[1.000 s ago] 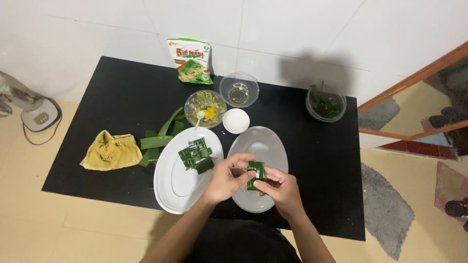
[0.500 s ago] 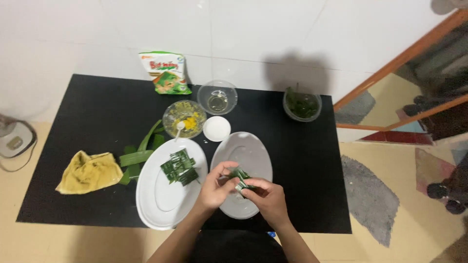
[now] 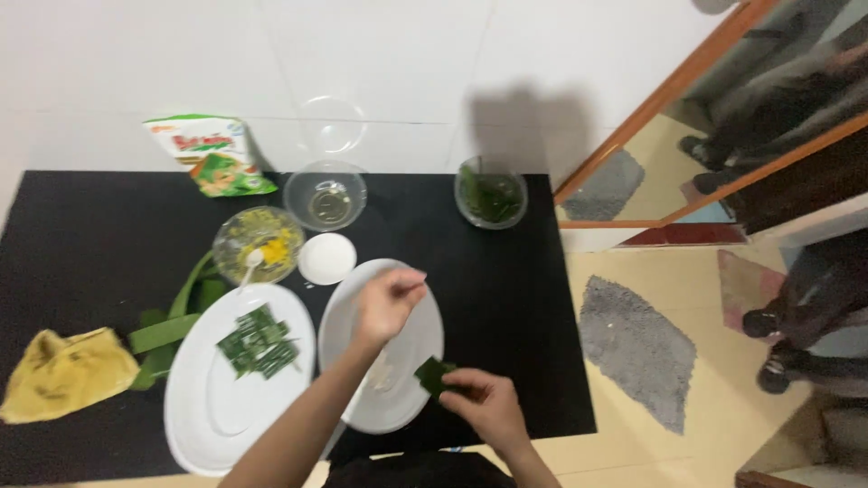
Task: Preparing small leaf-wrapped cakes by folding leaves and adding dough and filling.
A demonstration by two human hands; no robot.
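Head view shows the right hand [image 3: 484,404] pinching a small folded green leaf parcel [image 3: 434,374] just over the empty white oval plate [image 3: 419,336]; above it, the left hand [image 3: 387,301] hovers loosely curled, holding nothing I can see.

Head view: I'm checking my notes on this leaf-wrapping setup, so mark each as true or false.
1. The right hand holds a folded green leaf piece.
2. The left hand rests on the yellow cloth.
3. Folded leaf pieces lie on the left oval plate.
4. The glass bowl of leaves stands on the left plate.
1. True: the right hand pinches a folded green leaf piece.
2. False: the left hand is over the right oval plate; the yellow cloth lies apart at the table's left edge.
3. True: folded leaf pieces lie on the left oval plate.
4. False: the glass bowl of leaves stands on the black table, near its far right corner.
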